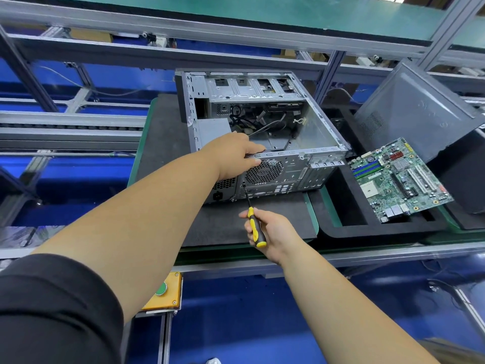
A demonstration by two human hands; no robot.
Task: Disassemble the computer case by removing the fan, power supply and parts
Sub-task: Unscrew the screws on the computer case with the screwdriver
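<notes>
From the head camera, the computer case lay open on the surface. The left hand gripped its rear top edge, steadying it. The right hand clasped a screwdriver — tip against a screw beside the fan grille. I judged the fan was being unscrewed; next — keep the tip seated and turn.

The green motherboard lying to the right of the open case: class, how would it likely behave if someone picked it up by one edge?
The motherboard is a flat board, so it would probably stay stiff rather than droop. It looks thin, with no heavy cooler fitted, so it is likely light for its area. Its exposed slots and small components suggest it is fragile; gripping the bare edges seems safest.
</notes>
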